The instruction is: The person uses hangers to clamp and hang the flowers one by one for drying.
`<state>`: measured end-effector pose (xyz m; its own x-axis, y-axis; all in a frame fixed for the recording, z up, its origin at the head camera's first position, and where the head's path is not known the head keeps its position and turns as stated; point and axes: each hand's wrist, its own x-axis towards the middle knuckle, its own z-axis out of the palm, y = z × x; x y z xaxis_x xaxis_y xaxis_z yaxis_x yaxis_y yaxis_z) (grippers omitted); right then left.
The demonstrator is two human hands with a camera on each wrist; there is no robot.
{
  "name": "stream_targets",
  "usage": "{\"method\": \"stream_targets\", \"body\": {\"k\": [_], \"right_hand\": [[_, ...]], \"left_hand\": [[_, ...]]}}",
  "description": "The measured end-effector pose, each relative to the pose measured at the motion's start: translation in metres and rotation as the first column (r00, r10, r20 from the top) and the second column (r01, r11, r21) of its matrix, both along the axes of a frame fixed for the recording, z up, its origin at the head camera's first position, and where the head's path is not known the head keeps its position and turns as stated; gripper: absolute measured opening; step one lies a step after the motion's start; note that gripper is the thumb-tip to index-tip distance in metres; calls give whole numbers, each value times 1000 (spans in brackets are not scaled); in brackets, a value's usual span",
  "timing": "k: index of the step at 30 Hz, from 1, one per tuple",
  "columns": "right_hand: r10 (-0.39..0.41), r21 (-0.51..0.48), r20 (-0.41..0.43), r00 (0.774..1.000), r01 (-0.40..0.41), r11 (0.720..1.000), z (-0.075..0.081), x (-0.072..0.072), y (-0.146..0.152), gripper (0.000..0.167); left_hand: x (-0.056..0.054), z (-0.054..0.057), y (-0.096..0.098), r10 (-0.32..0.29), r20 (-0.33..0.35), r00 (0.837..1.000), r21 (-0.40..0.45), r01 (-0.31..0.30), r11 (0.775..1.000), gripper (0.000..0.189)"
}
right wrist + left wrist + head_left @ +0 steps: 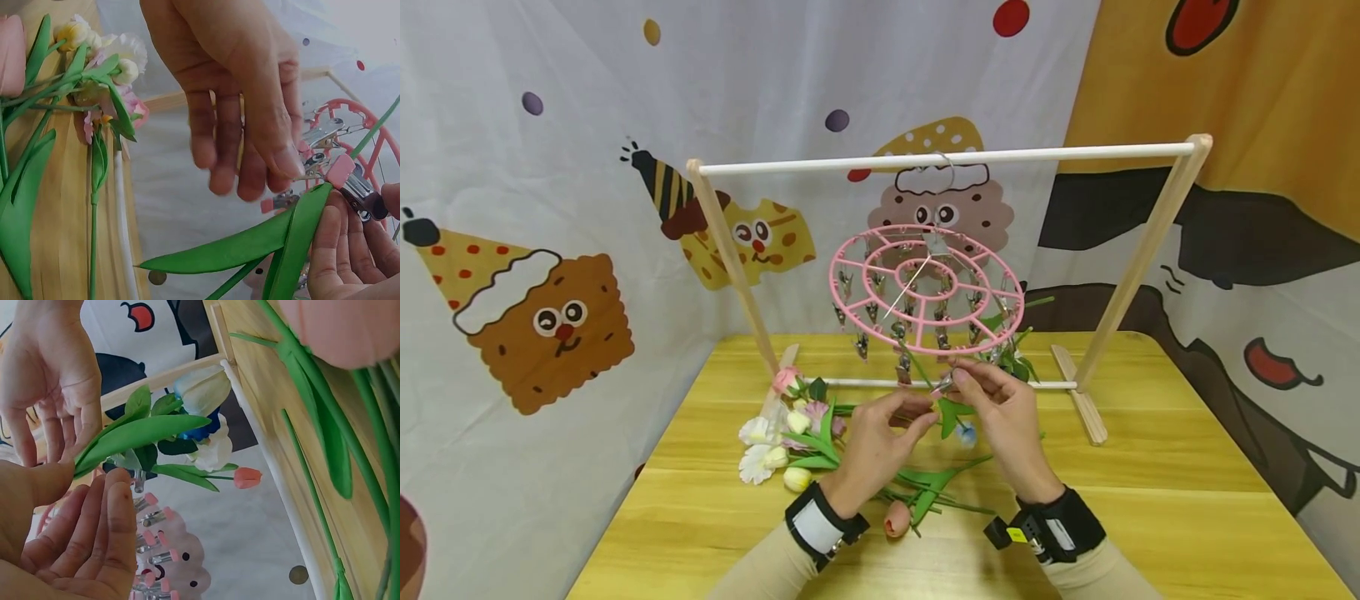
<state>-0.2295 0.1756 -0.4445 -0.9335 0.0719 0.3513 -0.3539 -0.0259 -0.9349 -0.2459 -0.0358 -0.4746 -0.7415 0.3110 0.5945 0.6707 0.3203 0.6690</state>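
My right hand (1003, 417) pinches a metal clip (359, 190) with pink tips between thumb and fingers. The clip sits against the green stem of an artificial flower, where long leaves (300, 231) branch off. From the other side, my left hand (880, 437) pinches the stem beside the clip with thumb and forefinger. Both hands are just below the front rim of a pink round hanger (921, 348), hung with several clips (862, 343). The held flower's head cannot be told apart clearly. A blue flower (966, 433) shows below the hands.
A wooden stand with a white rod (1052, 154) carries the hanger. Flowers hang at the hanger's back right, among them a pale tulip (203, 390). Artificial flowers (797, 421) lie on the wooden table at left, and a pink tulip (897, 518) lies in front.
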Motion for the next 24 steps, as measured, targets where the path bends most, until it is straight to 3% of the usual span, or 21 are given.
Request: {"method": "stream_targets", "body": {"k": [9, 20, 24], "right_hand": [[-27, 21, -7, 1000, 27, 999, 0, 0, 11, 37], [-47, -19, 10, 999, 47, 999, -4, -5, 23, 40], [-68, -6, 13, 998, 69, 998, -3, -7, 30, 40]], "left_hand": [[1, -3, -14, 16, 20, 1000, -67, -14, 998, 16], [2, -10, -28, 35, -73, 997, -211, -49, 976, 13], [1, -12, -34, 35, -76, 996, -254, -53, 966, 11]]}}
